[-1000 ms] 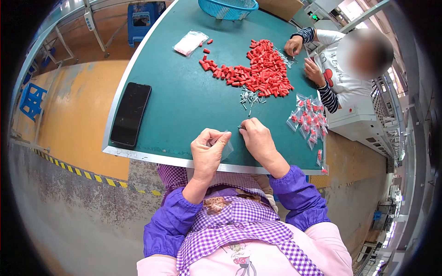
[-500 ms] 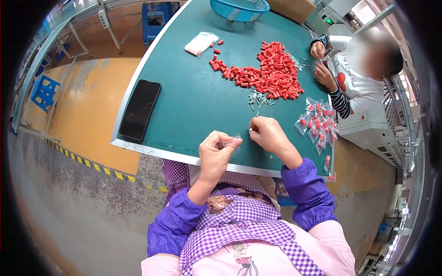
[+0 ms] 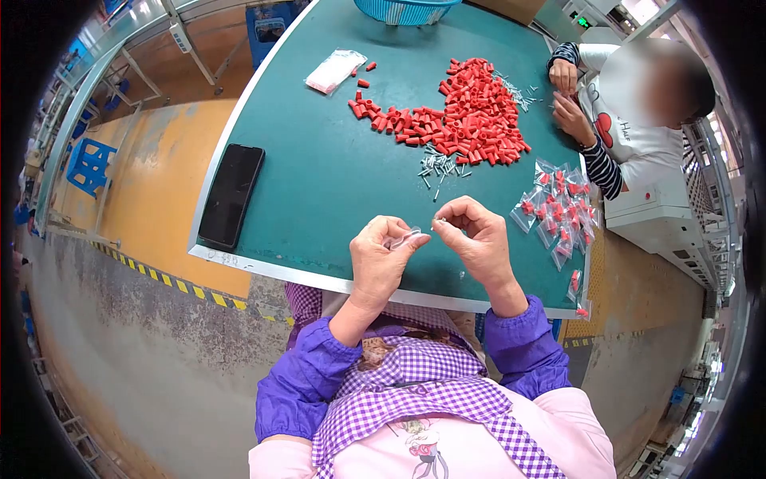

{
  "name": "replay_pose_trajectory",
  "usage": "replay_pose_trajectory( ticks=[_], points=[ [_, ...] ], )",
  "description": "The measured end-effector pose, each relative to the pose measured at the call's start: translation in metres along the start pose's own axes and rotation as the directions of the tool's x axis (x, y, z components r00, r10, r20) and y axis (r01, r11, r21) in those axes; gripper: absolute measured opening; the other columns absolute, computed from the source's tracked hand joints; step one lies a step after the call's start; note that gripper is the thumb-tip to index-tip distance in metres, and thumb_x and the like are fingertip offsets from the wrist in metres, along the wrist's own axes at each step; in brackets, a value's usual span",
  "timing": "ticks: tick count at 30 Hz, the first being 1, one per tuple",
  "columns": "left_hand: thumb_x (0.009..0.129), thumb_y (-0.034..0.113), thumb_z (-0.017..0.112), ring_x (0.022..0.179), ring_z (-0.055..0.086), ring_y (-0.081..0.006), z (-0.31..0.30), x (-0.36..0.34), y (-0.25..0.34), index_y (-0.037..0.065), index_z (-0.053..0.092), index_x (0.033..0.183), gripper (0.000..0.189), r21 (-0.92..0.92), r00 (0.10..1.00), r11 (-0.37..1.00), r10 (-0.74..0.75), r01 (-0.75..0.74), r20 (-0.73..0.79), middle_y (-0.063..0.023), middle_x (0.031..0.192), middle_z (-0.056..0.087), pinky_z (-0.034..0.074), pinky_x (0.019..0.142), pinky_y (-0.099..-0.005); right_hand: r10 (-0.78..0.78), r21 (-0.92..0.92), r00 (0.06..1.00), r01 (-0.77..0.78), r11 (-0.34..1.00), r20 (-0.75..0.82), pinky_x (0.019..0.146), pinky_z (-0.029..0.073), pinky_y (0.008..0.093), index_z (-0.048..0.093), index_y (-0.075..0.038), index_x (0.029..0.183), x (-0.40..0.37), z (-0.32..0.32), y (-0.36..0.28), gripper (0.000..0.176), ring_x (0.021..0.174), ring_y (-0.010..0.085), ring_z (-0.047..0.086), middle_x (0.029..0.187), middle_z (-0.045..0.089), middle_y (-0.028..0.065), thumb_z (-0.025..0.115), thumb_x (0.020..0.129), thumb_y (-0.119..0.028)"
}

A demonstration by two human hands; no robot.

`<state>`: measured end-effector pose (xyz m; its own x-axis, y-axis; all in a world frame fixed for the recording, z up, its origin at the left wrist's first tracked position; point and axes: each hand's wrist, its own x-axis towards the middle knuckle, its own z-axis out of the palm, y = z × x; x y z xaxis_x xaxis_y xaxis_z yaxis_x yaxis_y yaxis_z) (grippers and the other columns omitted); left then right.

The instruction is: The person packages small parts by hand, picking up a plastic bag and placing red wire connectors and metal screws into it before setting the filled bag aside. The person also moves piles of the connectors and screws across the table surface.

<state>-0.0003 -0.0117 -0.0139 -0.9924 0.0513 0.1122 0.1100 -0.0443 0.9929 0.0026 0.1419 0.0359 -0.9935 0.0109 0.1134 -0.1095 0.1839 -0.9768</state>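
Note:
My left hand [image 3: 378, 259] is closed on a small clear plastic bag [image 3: 405, 238], held above the near part of the table. To its right, my right hand [image 3: 483, 246] pinches a small silver screw [image 3: 438, 224] between thumb and forefinger, close to the bag. Just beyond my hands lies a loose cluster of silver screws [image 3: 440, 164]. Behind these spreads a big pile of red plastic sleeves [image 3: 479, 120]. Several filled clear bags with red sleeves [image 3: 556, 209] lie right of my right hand.
A black phone [image 3: 231, 195] lies at the table's left edge. Further back are a packet of clear bags [image 3: 335, 72] and a blue basket [image 3: 407, 11]. A co-worker's hands [image 3: 565, 96] work at the right edge, near more screws [image 3: 523, 97]. The green table [image 3: 303, 160] has a metal rim.
My right hand has lifted from the tabletop with a screw and moved left, nearer the bag in my left hand. The view has shifted slightly.

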Motion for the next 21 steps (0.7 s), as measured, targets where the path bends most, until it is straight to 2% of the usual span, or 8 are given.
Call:
replay_pose_trajectory(
  ticks=[6, 9, 11, 13, 15, 17, 20, 21],
  points=[
    [0.073, 0.005, 0.075, 0.069, 0.053, -0.0056, 0.013, 0.006, 0.014, 0.002, 0.060, 0.077, 0.016, 0.161, 0.999, 0.987, -0.029, 0.025, 0.024, -0.0003, 0.077, 0.059, 0.044, 0.060, -0.0206, -0.098, 0.052, 0.995, 0.097, 0.994, 0.009, 0.056, 0.039, 0.0194, 0.063, 0.000, 0.084, 0.003, -0.006, -0.002, 0.008, 0.063, 0.0047, 0.049, 0.078, 0.056, -0.0003, 0.067, 0.078, -0.004],
    [0.072, 0.004, 0.074, 0.069, 0.052, -0.0057, 0.015, 0.008, 0.013, 0.001, 0.060, 0.078, 0.015, 0.184, 0.999, 0.983, -0.001, -0.005, 0.033, 0.0003, 0.076, 0.058, 0.044, 0.059, -0.0209, -0.092, -0.058, 0.990, 0.098, 0.993, 0.108, 0.059, 0.040, 0.0188, 0.063, 0.001, 0.085, 0.001, -0.007, -0.005, 0.008, 0.067, 0.0056, 0.049, 0.079, 0.055, 0.0011, 0.066, 0.077, 0.001],
    [0.072, 0.003, 0.073, 0.068, 0.052, -0.0059, 0.017, 0.011, 0.009, 0.001, 0.060, 0.078, 0.015, 0.211, 0.998, 0.977, 0.031, -0.041, 0.052, 0.0003, 0.076, 0.057, 0.044, 0.059, -0.0210, -0.107, -0.185, 0.987, 0.129, 0.974, 0.121, 0.053, 0.038, 0.0199, 0.065, -0.001, 0.084, 0.000, -0.009, -0.005, 0.010, 0.059, 0.0045, 0.046, 0.074, 0.051, -0.0001, 0.069, 0.076, -0.003],
    [0.071, 0.004, 0.075, 0.067, 0.052, -0.0063, 0.019, 0.011, 0.004, 0.001, 0.060, 0.078, 0.016, 0.210, 0.993, 0.970, 0.112, -0.119, 0.042, -0.0001, 0.077, 0.056, 0.043, 0.058, -0.0209, -0.062, -0.178, 0.993, 0.080, 0.981, 0.104, 0.054, 0.039, 0.0203, 0.065, -0.001, 0.085, 0.002, -0.017, -0.003, 0.009, 0.061, 0.0055, 0.049, 0.075, 0.055, 0.0012, 0.068, 0.077, -0.004],
    [0.071, 0.005, 0.076, 0.067, 0.052, -0.0063, 0.021, 0.010, 0.005, 0.002, 0.061, 0.078, 0.017, 0.190, 0.994, 0.976, 0.097, -0.105, 0.052, -0.0005, 0.079, 0.057, 0.043, 0.058, -0.0206, -0.122, -0.093, 0.989, 0.115, 0.989, -0.081, 0.056, 0.042, 0.0222, 0.065, -0.001, 0.085, 0.009, -0.026, 0.014, 0.008, 0.064, 0.0081, 0.053, 0.077, 0.058, 0.0033, 0.066, 0.079, -0.004],
    [0.071, 0.006, 0.077, 0.067, 0.051, -0.0058, 0.023, 0.009, 0.009, 0.002, 0.061, 0.077, 0.018, 0.139, 0.999, 0.990, -0.005, -0.001, 0.044, 0.0000, 0.079, 0.057, 0.042, 0.058, -0.0203, -0.082, -0.295, 0.981, 0.027, 0.955, -0.177, 0.062, 0.044, 0.0207, 0.063, 0.001, 0.089, 0.025, -0.042, 0.022, 0.007, 0.071, 0.0063, 0.054, 0.081, 0.060, 0.0029, 0.062, 0.083, -0.003],
    [0.072, 0.005, 0.076, 0.068, 0.051, -0.0048, 0.025, 0.009, 0.011, 0.002, 0.060, 0.078, 0.017, 0.141, 0.998, 0.990, -0.016, 0.008, 0.056, 0.0009, 0.078, 0.057, 0.042, 0.058, -0.0193, -0.256, -0.506, 0.950, 0.136, 0.852, -0.176, 0.064, 0.046, 0.0251, 0.063, -0.001, 0.092, 0.060, -0.060, 0.046, 0.011, 0.072, 0.0140, 0.058, 0.085, 0.060, 0.0059, 0.062, 0.081, -0.003],
    [0.072, 0.005, 0.076, 0.068, 0.051, -0.0044, 0.026, 0.008, 0.011, 0.002, 0.060, 0.078, 0.017, 0.126, 0.998, 0.992, -0.022, 0.014, 0.059, 0.0014, 0.078, 0.057, 0.042, 0.058, -0.0190, -0.377, -0.627, 0.920, 0.232, 0.744, -0.108, 0.067, 0.047, 0.0287, 0.063, -0.003, 0.094, 0.071, -0.061, 0.049, 0.014, 0.076, 0.0195, 0.059, 0.088, 0.060, 0.0077, 0.062, 0.080, -0.004]
  ],
)
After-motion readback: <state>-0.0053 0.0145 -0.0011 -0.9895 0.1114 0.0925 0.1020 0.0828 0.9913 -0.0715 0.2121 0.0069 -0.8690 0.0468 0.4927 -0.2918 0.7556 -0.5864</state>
